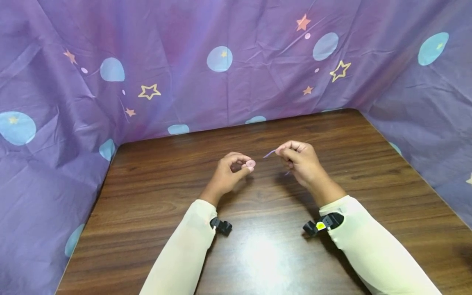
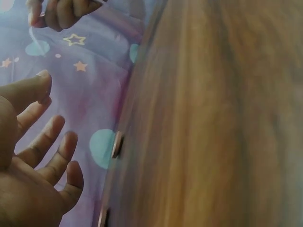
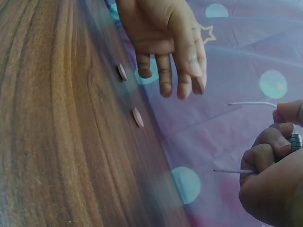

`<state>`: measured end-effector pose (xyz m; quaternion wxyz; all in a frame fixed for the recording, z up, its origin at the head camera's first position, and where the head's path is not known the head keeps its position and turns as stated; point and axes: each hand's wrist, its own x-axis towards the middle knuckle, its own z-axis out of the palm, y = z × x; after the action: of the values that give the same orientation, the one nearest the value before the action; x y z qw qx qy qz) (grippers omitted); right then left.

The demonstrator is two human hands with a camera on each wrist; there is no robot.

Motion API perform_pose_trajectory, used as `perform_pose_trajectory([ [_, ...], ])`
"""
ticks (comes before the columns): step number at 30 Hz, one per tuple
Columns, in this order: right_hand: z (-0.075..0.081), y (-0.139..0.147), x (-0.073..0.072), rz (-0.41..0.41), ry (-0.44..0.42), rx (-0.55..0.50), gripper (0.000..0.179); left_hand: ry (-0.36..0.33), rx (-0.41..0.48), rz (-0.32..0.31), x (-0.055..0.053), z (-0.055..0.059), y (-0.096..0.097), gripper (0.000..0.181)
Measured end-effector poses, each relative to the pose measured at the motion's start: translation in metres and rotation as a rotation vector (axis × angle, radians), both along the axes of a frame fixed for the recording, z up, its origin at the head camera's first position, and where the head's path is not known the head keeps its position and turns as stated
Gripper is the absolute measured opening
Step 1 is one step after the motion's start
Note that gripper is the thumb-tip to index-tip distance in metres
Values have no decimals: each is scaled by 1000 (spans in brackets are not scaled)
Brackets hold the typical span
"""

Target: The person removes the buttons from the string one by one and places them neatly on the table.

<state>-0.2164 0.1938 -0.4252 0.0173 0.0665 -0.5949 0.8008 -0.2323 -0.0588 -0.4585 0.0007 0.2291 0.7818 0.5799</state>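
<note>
In the head view my left hand (image 1: 225, 174) pinches a pink button (image 1: 250, 163) between thumb and forefinger, its holed face toward the camera. In the right wrist view the other fingers of this left hand (image 3: 168, 47) are spread loosely. To the right, my right hand (image 1: 299, 162) pinches a thin purple cord (image 1: 270, 153) near one end. That end points at the button, with a gap between them. The cord's other end (image 3: 234, 171) sticks out below the curled fingers. A grey banded thing (image 3: 296, 142) shows beside the right fingers; I cannot tell its kind.
Two thin pink discs (image 3: 122, 72) (image 3: 138, 117) rest on the brown wooden table (image 1: 166, 192), seen edge-on from the right wrist. A purple patterned cloth (image 1: 258, 82) hangs around the table's back and sides. Both wrists wear black cameras (image 1: 221, 226) (image 1: 321, 225).
</note>
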Motion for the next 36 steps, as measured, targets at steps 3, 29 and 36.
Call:
perform_pose_trajectory([
  [3,0,0,-1,-11,5,7,40,0,-15,-1,-3,-2,5,30],
  [29,4,-1,0,-21,3,-35,40,-37,-120,83,-20,-17,40,30],
  [36,3,-1,0,-28,-15,-20,40,-21,-175,86,-21,-21,43,30],
])
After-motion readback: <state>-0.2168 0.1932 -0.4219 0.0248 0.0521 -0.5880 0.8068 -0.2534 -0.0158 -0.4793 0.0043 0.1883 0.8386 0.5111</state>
